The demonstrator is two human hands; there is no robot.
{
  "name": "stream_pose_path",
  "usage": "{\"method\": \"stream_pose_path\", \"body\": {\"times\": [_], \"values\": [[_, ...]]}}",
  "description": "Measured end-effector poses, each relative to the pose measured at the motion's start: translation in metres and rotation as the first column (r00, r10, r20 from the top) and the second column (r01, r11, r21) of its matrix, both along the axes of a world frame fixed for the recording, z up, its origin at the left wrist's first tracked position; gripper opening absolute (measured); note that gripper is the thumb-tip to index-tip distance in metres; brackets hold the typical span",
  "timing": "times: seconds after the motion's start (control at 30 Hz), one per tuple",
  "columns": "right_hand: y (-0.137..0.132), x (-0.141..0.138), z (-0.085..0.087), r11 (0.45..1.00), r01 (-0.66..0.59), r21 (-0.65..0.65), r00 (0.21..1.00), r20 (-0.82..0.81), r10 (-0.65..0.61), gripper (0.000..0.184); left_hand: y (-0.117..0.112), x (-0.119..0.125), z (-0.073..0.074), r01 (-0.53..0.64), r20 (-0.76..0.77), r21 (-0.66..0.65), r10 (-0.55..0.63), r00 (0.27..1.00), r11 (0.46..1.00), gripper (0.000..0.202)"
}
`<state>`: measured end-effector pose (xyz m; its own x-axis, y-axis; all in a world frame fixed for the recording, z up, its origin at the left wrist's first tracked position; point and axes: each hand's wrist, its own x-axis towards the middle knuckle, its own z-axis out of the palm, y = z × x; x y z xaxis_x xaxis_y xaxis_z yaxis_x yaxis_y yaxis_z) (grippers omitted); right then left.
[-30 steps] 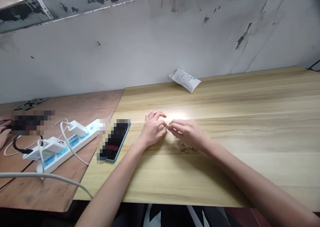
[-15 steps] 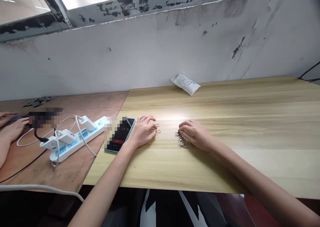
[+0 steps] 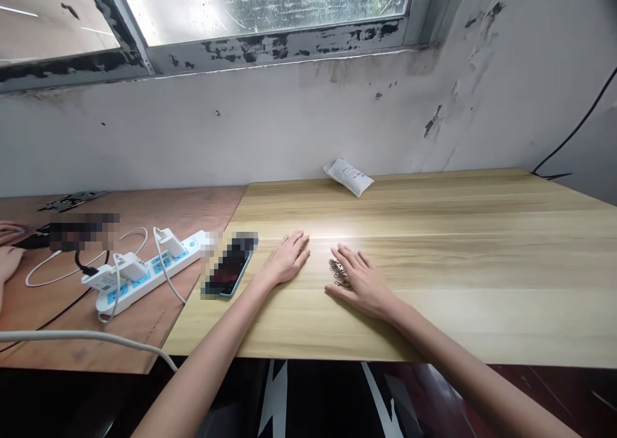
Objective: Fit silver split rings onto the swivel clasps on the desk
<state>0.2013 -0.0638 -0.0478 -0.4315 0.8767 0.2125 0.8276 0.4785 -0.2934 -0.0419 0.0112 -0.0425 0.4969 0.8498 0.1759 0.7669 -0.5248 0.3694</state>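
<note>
My left hand (image 3: pixel 288 257) lies nearly flat on the wooden table, fingers stretched forward. It covers the small metal rings, of which only a glint shows between thumb and fingers. My right hand (image 3: pixel 359 277) is spread with its palm down beside a small heap of metal clasps (image 3: pixel 339 272). Its fingers hide part of that heap, and the thumb lies along the near side. Left of my left hand is a phone (image 3: pixel 232 264) with a dark screen and a blue edge.
A white plastic packet (image 3: pixel 349 176) lies at the back by the wall. On the brown table to the left is a white power strip (image 3: pixel 154 274) with chargers and cables. A co-worker's hands (image 3: pixel 10 248) show at the far left edge. A black cable (image 3: pixel 578 126) hangs at the right.
Both hands have gone from curled fingers to flattened, outstretched ones. My left hand now covers the rings that lay beside it. The view has tilted up, showing more window.
</note>
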Motion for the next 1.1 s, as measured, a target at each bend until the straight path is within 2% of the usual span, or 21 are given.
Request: {"method": "stream_pose_path", "body": {"times": [0.07, 0.13, 0.27, 0.37, 0.43, 0.53, 0.67, 0.77, 0.83, 0.93, 1.1], "values": [[0.011, -0.014, 0.001, 0.999, -0.041, 0.014, 0.999, -0.006, 0.041, 0.064, 0.002, 0.001, -0.002, 0.050, 0.045, 0.009, -0.051, 0.998, 0.999, 0.044], [0.022, -0.022, -0.001, 0.998, -0.057, 0.024, 0.998, -0.026, 0.057, 0.052, 0.003, 0.000, -0.004, 0.079, 0.069, 0.014, -0.080, 0.994, 0.997, 0.042], [0.042, -0.025, -0.008, 0.994, -0.104, 0.043, 0.980, -0.169, 0.109, 0.045, 0.003, -0.003, -0.002, 0.130, 0.108, 0.015, -0.131, 0.985, 0.991, 0.039], [0.056, -0.022, -0.011, 0.988, -0.143, 0.052, 0.902, -0.404, 0.152, 0.037, 0.003, -0.005, 0.001, 0.151, 0.155, 0.021, -0.152, 0.976, 0.988, 0.037], [0.065, -0.014, -0.010, 0.991, -0.124, 0.051, 0.842, -0.523, 0.132, 0.032, 0.004, -0.006, 0.003, 0.147, 0.200, 0.026, -0.149, 0.968, 0.989, 0.036], [0.077, 0.005, -0.007, 0.999, -0.038, 0.038, 0.818, -0.573, 0.054, 0.031, 0.005, -0.010, 0.006, 0.139, 0.243, 0.035, -0.143, 0.959, 0.990, 0.039], [0.082, 0.024, 0.000, 0.999, -0.041, 0.003, 0.825, -0.564, 0.035, 0.027, 0.006, -0.024, 0.012, 0.096, 0.231, 0.051, -0.105, 0.967, 0.994, 0.038], [0.078, 0.023, 0.005, 0.994, -0.107, -0.004, 0.842, -0.531, 0.088, 0.024, 0.004, -0.036, 0.016, 0.086, 0.159, 0.050, -0.093, 0.983, 0.995, 0.041], [0.076, 0.017, 0.006, 0.989, -0.144, 0.016, 0.872, -0.470, 0.135, 0.024, 0.003, -0.040, 0.018, 0.068, 0.138, 0.061, -0.076, 0.988, 0.996, 0.035], [0.073, 0.009, 0.004, 0.986, -0.145, 0.080, 0.921, -0.353, 0.164, 0.021, 0.003, -0.039, 0.021, 0.069, 0.119, 0.068, -0.077, 0.990, 0.995, 0.025], [0.072, -0.001, 0.002, 0.981, -0.080, 0.179, 0.959, -0.253, 0.125, 0.010, 0.005, -0.030, 0.025, 0.087, 0.062, 0.100, -0.093, 0.994, 0.991, 0.019]]}}
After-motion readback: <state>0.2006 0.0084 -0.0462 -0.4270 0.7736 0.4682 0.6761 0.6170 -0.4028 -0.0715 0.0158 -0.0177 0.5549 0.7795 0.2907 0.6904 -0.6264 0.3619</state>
